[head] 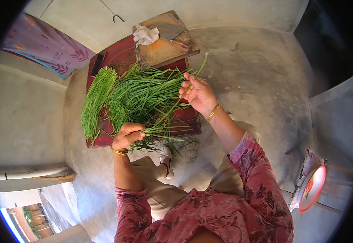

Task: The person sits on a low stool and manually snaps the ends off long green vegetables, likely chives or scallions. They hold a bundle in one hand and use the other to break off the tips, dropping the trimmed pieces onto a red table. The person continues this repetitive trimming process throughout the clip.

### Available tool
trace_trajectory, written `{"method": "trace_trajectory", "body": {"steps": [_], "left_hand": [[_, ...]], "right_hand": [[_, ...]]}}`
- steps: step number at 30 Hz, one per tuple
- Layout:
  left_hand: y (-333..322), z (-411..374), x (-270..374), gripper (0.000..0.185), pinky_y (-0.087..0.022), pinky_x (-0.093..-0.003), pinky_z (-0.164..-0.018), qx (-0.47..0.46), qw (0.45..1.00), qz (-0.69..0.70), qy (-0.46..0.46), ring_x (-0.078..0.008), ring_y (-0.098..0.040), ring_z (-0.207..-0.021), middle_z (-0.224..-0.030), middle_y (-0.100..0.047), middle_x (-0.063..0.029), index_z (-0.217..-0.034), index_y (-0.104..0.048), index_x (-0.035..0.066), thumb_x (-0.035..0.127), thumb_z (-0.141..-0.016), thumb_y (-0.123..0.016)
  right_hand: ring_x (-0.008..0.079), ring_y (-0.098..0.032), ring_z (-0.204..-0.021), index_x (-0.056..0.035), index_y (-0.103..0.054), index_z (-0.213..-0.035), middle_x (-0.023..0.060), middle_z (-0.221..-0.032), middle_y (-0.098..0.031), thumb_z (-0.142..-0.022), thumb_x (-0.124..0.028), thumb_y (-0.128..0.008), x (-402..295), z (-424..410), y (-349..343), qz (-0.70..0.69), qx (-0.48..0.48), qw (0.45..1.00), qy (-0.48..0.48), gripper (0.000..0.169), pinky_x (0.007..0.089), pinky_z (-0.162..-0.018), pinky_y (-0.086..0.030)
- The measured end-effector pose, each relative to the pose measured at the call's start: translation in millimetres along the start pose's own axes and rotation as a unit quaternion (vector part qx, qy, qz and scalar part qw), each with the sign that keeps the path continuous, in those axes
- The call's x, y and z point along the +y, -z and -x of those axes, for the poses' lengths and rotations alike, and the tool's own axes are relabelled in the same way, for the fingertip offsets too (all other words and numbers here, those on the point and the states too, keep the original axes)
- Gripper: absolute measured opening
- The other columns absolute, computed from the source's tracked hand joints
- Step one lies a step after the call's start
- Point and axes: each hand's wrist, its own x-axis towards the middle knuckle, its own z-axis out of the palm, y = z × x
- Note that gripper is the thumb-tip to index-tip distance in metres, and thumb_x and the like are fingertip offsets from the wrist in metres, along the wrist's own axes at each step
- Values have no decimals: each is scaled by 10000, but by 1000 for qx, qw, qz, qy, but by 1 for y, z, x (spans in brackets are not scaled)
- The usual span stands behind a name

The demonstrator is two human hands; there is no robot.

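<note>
My left hand (129,135) is closed around a small bunch of long green stalks (164,131), at the near edge of a red wooden table (96,140). My right hand (198,91) is raised over the table's right side, with a single stalk (203,65) pinched between thumb and fingers. Beneath and between the hands spreads a large loose pile of the same greens (149,88), which look like garlic chives. Along the table's left side lies a neater, lighter green bundle (99,101).
A wooden cutting board (150,56) overhangs the table's far end, bearing a cleaver (167,32) and a crumpled white cloth (146,35). A dark phone-like slab (98,63) lies at the far left corner. Scraps (185,150) litter the floor. An enamel basin (312,189) stands at right.
</note>
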Motion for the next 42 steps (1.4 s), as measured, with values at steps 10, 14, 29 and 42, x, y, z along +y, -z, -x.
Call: {"method": "trace_trajectory", "body": {"steps": [10,14,29,42], "left_hand": [[17,16,-2,219,-294,-198,-444,95,995,8,32,-49,-396,-483,-559,-490,2,-786,-637,-52,167,-784,-633],[19,10,-10,165,-266,-200,-425,132,991,24,18,-38,-354,-457,-536,-449,21,-796,-624,-48,116,-811,-608],[54,16,-27,192,-298,-207,-383,365,894,245,-83,-76,-349,-435,-609,-508,-25,-874,-596,-44,143,-882,-550],[-22,-48,-9,131,-418,-236,-416,217,929,301,-20,-121,-476,-449,-668,-596,-80,-910,-626,-43,44,-839,-559]], "right_hand": [[239,-604,-689,-59,-572,-974,59,-749,-608,-922,-198,-478,-38,3,19,-17,17,998,66,176,360,-650,-493],[253,-601,-665,-49,-566,-964,72,-731,-602,-915,-198,-489,-50,5,19,-29,40,994,93,175,378,-637,-494],[148,-459,-540,-65,-567,-971,23,-656,-533,-933,-180,-454,-85,16,39,-25,53,992,115,166,306,-529,-383],[55,-379,-396,-89,-630,-935,11,-633,-564,-850,-206,-614,15,26,-2,94,49,988,-116,146,207,-357,-268]]}}
